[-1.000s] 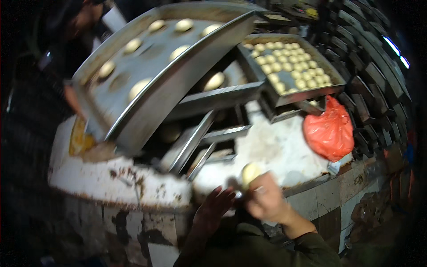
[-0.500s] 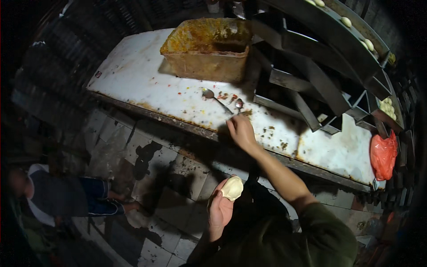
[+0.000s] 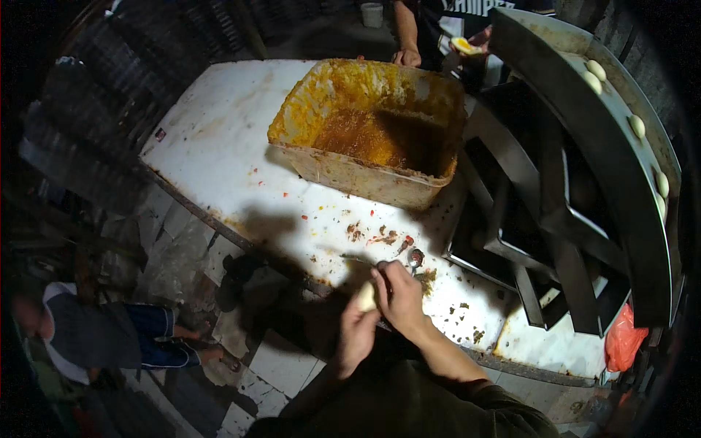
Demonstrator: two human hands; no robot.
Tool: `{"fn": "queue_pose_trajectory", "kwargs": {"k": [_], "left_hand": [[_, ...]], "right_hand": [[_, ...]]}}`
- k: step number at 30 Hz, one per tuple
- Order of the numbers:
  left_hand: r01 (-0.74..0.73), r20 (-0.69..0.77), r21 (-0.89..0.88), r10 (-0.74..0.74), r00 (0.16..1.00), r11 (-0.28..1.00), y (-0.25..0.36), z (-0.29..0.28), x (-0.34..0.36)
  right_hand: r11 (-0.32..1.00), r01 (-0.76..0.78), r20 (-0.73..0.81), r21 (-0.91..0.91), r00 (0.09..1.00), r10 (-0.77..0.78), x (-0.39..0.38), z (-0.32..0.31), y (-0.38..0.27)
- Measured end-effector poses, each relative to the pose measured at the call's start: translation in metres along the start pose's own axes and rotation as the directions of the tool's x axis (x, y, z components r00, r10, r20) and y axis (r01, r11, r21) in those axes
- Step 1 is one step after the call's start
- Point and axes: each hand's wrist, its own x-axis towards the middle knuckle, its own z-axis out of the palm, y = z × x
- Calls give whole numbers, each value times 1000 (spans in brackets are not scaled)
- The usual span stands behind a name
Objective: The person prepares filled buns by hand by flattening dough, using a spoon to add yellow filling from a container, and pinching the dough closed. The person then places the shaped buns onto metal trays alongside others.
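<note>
Held in my left hand (image 3: 355, 328) is a pale, soft-looking piece of dough (image 3: 366, 297), partly hidden by the fingers. My right hand (image 3: 401, 296) is closed right beside it at the table's near edge. From its fingers a thin dark spoon (image 3: 355, 258) sticks out to the left over the white tabletop; the bowl is hard to make out. A second spoon (image 3: 416, 259), smeared dark, lies on the table just beyond my right hand. Behind it stands a large plastic tub (image 3: 365, 179) with orange-brown paste on its walls and bottom.
Stacked metal trays (image 3: 584, 146) fill the right side, with several pale dough balls (image 3: 637, 126) on top. A red plastic bag (image 3: 624, 339) hangs at the table's right end. Across the table, a co-worker's hand (image 3: 478, 40) holds filled dough. Another person (image 3: 109, 328) is at left.
My right hand has lifted the spoon off the table and come next to my left hand. The left hand with the dough has moved up toward the table. A co-worker has come into view.
</note>
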Motion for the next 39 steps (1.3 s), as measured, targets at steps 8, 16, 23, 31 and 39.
{"fn": "queue_pose_trajectory", "kwargs": {"k": [8,16,23,31,39], "left_hand": [[250,539,-325,-39,842,912,81,3,79],[443,698,-180,-204,687,878,148,-100,160],[548,688,-249,-253,680,799,171,-127,200],[641,696,-552,-128,706,533,197,-89,208],[429,510,-257,-255,821,866,199,-83,187]], "right_hand": [[837,107,170,-537,985,-17,237,-15,3],[289,275,386,-917,792,473,350,87,81],[780,275,781,-562,486,391,296,56,10],[951,119,100,-286,991,-94,209,35,-87],[880,-426,-187,-210,901,392,70,89,1]]}}
